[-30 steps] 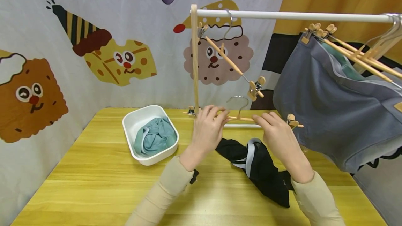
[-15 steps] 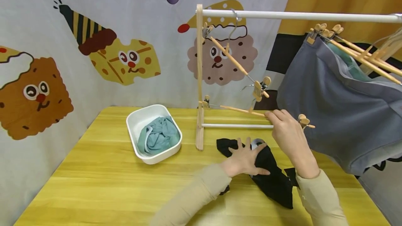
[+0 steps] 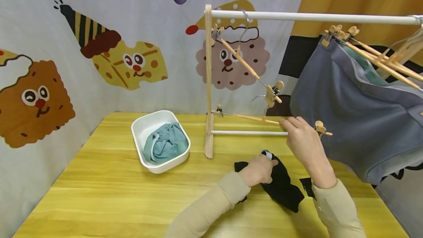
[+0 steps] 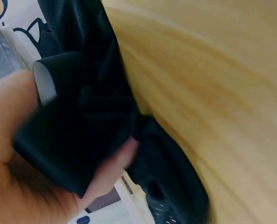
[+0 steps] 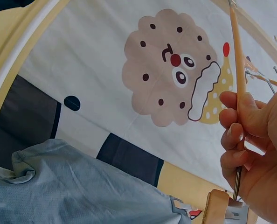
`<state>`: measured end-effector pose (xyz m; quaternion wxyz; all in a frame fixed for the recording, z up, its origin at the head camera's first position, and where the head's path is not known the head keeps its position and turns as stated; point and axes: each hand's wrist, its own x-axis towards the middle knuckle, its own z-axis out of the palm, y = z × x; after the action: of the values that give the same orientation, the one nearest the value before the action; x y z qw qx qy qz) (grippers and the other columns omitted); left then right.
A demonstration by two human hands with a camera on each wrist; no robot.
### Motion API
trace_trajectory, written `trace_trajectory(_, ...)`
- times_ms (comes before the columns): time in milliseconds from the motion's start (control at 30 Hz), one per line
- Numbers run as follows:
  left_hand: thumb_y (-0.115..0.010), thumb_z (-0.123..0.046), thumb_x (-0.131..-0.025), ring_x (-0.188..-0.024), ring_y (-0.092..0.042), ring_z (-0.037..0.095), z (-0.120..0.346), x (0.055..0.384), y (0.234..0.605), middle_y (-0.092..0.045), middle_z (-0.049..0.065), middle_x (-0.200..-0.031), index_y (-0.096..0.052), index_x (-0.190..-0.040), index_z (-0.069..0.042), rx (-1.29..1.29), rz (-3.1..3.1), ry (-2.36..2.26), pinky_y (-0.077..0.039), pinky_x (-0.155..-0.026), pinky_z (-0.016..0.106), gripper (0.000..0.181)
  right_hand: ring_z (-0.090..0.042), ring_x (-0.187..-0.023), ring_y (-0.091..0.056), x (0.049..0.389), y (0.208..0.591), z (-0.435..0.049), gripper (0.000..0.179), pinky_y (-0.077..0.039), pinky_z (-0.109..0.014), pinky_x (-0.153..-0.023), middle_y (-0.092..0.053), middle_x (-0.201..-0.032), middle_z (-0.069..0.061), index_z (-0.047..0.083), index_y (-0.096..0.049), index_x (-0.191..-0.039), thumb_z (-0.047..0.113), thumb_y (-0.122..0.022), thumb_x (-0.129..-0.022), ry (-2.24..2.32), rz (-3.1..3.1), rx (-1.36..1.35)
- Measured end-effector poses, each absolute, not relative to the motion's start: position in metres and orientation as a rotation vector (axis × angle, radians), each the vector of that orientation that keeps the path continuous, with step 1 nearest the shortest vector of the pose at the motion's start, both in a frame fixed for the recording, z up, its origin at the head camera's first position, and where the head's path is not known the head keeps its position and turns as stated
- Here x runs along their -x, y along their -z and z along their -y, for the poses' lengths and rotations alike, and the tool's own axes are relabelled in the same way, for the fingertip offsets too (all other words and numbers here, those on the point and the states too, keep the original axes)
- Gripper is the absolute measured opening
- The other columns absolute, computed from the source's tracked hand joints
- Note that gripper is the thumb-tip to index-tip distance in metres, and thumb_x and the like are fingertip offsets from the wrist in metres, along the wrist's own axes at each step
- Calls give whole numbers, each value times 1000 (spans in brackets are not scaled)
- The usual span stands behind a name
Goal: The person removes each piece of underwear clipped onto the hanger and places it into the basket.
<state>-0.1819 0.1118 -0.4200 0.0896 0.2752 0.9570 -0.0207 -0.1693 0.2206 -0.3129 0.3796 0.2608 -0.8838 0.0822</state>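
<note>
My left hand grips a crumpled black garment with a pale grey inner band, over the table. In the left wrist view, folds of the black cloth lie between thumb and fingers. My right hand holds the thin bar of a wooden clip hanger, right of its hook. Fingers curl round that hanger's bar in the right wrist view, near one of its clips. Part of the hook is behind another hanger's clip.
A white bin with a teal garment stands left on the wooden table. Behind the hands is a rack with a white rail. A bare clip hanger hangs there, and grey garments hang at the right.
My left hand has let go of the hanger, come down with spread fingers onto the black garment and gripped it, bunching it up. The right hand keeps hold of the hanger.
</note>
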Motion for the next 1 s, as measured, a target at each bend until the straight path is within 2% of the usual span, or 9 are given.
trace_trajectory(67,-68,-29,-87,-64,-56,5,-108,184,420,-69,-5,-93,-49,-136,-37,-855,-2818,-54,-42,-50,15,52,-28,-71,-57,168,313,-222,40,-49,-38,-54,-68,-86,-17,-6,-69,-96,-29,-56,-65,-214,2266,-655)
trace_trajectory(200,-67,-23,-89,-96,-63,6,-89,184,414,-65,-2,-118,-55,-132,-26,-905,-2759,-276,-48,-69,14,44,-29,-72,-58,165,312,-225,38,-50,-40,-56,-68,-86,-18,-7,-69,-97,-27,-57,-67,-207,2273,-631)
trace_trajectory(300,-66,-20,-90,-106,-60,8,-66,183,405,-63,1,-124,-57,-129,-19,-937,-2743,-410,-48,-76,16,40,-28,-70,-56,162,310,-229,36,-50,-40,-57,-67,-82,-17,-7,-68,-97,-24,-60,-67,-199,2279,-606)
trace_trajectory(433,-67,-14,-87,-84,-57,10,-26,180,386,-66,6,-111,-61,-120,-13,-938,-2775,-588,-45,-67,18,33,-26,-66,-52,160,307,-234,33,-47,-39,-56,-63,-76,-15,-4,-68,-96,-21,-63,-68,-208,2273,-585)
trace_trajectory(567,-70,-9,-83,-73,-54,13,21,179,362,-68,9,-97,-63,-108,-12,-908,-2851,-750,-44,-63,22,26,-25,-65,-51,159,305,-238,33,-44,-39,-56,-63,-76,-14,-3,-68,-97,-21,-59,-71,-219,2260,-581)
trace_trajectory(667,-70,-9,-82,-70,-53,16,58,181,340,-68,8,-91,-64,-103,-14,-809,-2909,-828,-44,-63,25,22,-26,-66,-51,158,305,-241,34,-45,-40,-57,-64,-77,-14,-4,-68,-97,-22,-57,-70,-225,2259,-576)
trace_trajectory(800,-67,-12,-85,-66,-52,20,107,183,312,-67,11,-92,-64,-107,-14,-623,-3012,-839,-42,-61,28,22,-27,-66,-52,158,305,-243,32,-46,-41,-58,-65,-77,-15,-4,-68,-95,-22,-57,-71,-227,2253,-569)
trace_trajectory(900,-64,-14,-86,-68,-52,24,141,186,294,-67,18,-96,-62,-110,-11,-472,-3118,-799,-41,-62,32,24,-28,-66,-52,159,306,-244,29,-47,-42,-57,-65,-76,-15,-5,-68,-95,-21,-57,-73,-224,2252,-567)
trace_trajectory(1000,-62,-15,-88,-78,-55,32,170,187,281,-65,24,-103,-60,-112,-8,-272,-3203,-772,-45,-67,40,25,-28,-66,-53,159,307,-244,28,-47,-42,-57,-65,-77,-16,-5,-68,-94,-20,-58,-73,-224,2253,-567)
